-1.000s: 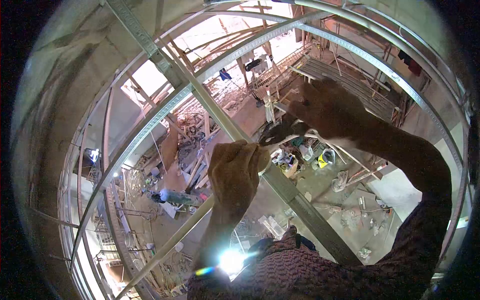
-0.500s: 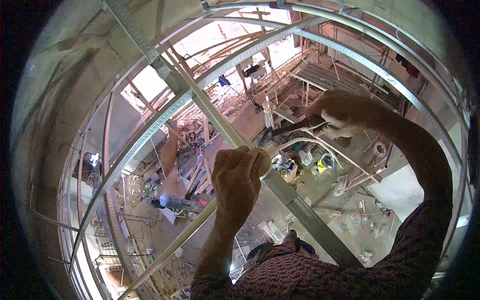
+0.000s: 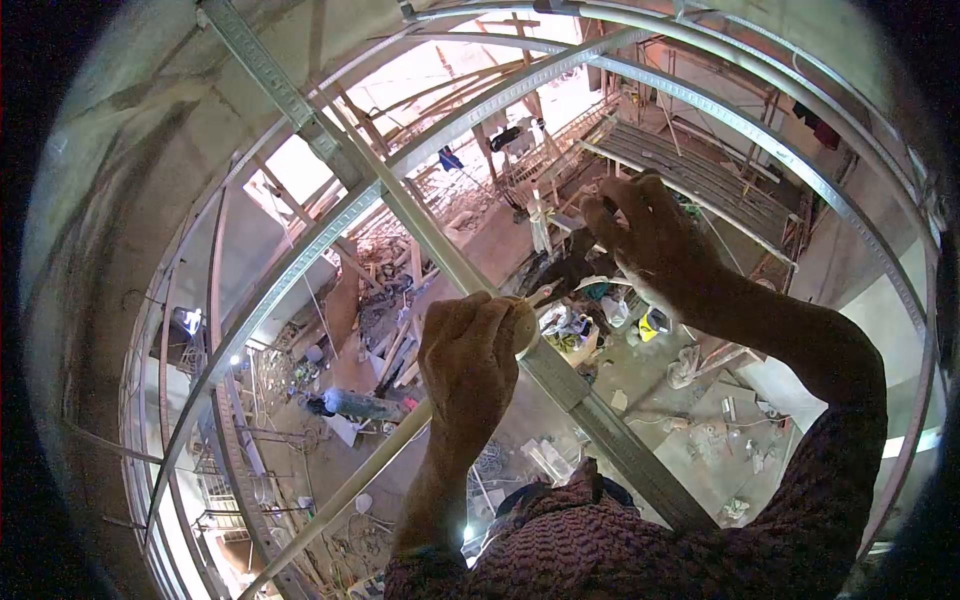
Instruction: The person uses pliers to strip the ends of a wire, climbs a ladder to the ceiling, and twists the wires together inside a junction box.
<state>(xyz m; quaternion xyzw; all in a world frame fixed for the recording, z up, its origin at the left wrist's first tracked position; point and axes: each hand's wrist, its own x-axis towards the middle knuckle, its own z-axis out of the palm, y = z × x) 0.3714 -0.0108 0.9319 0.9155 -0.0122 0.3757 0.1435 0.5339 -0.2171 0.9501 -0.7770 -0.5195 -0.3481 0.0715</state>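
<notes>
My left hand (image 3: 465, 365) is closed around the upper end of a cream plastic pipe (image 3: 350, 497), which slants up from the lower left. The pipe's round end (image 3: 524, 326) shows beside my thumb, close to a metal channel. A pale cable (image 3: 540, 295) comes out near that end. My right hand (image 3: 645, 235) is raised to the right, with its fingers curled. Below these fingers a dark tool, apparently pliers (image 3: 572, 264), reaches toward the cable. Its jaws are too dark to make out, and my fingers partly hide the handles.
Metal ceiling channels (image 3: 630, 445) cross around me, with a curved one (image 3: 760, 145) on the right. Another cream pipe (image 3: 435, 240) runs along a channel. Far below lie a blue cylinder (image 3: 360, 405), boards, bags and rubble on the floor. A plank platform (image 3: 690, 175) stands at the upper right.
My right hand has turned and its fingers have lifted, while the dark tool has swung down closer to the pipe end. The long loop of cable is less visible. My left hand stays put.
</notes>
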